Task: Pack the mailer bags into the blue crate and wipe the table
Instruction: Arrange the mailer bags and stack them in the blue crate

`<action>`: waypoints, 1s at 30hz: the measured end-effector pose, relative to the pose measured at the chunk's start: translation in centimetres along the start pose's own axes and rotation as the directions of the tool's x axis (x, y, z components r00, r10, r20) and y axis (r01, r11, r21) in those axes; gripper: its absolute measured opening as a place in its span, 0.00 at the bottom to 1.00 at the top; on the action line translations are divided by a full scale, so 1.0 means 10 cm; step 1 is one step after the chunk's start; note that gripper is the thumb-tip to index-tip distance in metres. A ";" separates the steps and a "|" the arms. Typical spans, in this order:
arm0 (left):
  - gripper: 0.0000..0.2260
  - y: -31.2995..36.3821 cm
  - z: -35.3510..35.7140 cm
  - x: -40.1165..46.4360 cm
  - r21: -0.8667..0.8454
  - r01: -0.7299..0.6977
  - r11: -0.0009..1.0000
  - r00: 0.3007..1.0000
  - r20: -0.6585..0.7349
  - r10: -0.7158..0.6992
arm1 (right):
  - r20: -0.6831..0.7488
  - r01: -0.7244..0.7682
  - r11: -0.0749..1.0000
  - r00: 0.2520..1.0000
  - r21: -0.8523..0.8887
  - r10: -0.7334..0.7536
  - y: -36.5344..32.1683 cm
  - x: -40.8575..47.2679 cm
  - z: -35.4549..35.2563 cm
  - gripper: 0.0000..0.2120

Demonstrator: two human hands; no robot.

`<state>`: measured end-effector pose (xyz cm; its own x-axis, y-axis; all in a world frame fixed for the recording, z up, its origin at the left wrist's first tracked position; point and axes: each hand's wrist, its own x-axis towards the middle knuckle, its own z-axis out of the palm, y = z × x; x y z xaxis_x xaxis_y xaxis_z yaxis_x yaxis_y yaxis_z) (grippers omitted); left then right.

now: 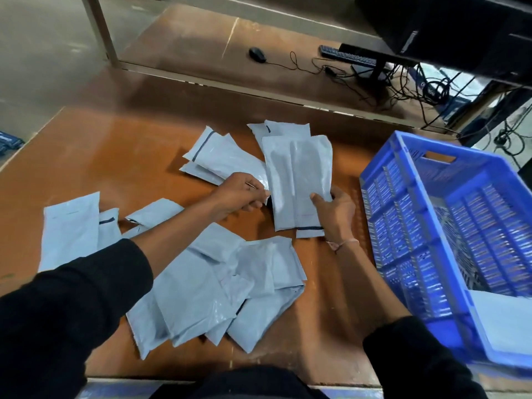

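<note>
Observed: the right hand (334, 208) grips a small stack of mailer bags (298, 180) by its lower right edge, thumb on top and fingers beneath, the stack raised and tilted above the table (115, 145). The left hand (240, 194) is closed in a pinch on the edge of a mailer bag just beside that stack; which bag it holds cannot be determined. Both forearms reach forward over a loose heap of bags (218, 286) near the front edge; further bags lie at the far centre (221, 156) and at the left (72, 226). The blue crate (449, 226) stands at the right, close to the right hand, with one pale item in its near corner (501, 321). Assessment: gathering is under way and most bags remain unpacked. Recommended: square the edges of the stack before transfer, support it from below, and lay it flat in the crate so the slick film does not slide apart. No wiping cloth is in view.
</note>
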<state>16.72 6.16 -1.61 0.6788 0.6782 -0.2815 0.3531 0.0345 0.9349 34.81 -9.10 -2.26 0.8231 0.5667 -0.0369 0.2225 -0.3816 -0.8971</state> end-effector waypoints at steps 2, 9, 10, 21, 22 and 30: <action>0.15 0.03 0.00 0.02 -0.050 -0.029 0.998 1.000 -0.001 0.029 | 0.165 -0.010 0.983 0.986 0.184 -0.021 -0.12 -0.02 -0.04 0.14; 0.15 0.17 -0.02 0.07 -0.206 -0.121 0.971 0.991 -0.081 0.107 | 0.444 -0.159 0.955 0.895 0.252 0.032 -0.31 -0.07 0.15 0.20; 0.15 0.15 -0.04 0.08 -0.191 -0.119 0.974 0.989 -0.110 0.100 | 0.434 -0.174 0.953 0.900 0.248 0.051 -0.29 -0.04 0.18 0.21; 0.14 0.08 -0.28 0.09 -0.429 -0.085 0.899 0.968 -0.249 -0.028 | 0.103 -0.185 0.956 0.972 -0.226 0.212 0.23 0.53 0.43 0.41; 0.14 0.08 -0.28 0.08 -0.432 -0.089 0.898 0.968 -0.251 -0.024 | 0.135 -0.202 0.959 0.963 -0.200 0.232 0.26 0.56 0.42 0.43; 0.14 0.07 -0.19 0.08 -0.373 -0.083 0.924 0.974 -0.225 -0.003 | 0.115 -0.043 0.993 0.993 0.107 0.031 -0.11 0.47 0.03 0.20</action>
<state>16.29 8.17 -0.73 0.5153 0.8259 -0.2287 0.0297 0.2495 0.9679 38.28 -5.84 -1.54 0.7637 0.6353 -0.1149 0.1299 -0.3255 -0.9366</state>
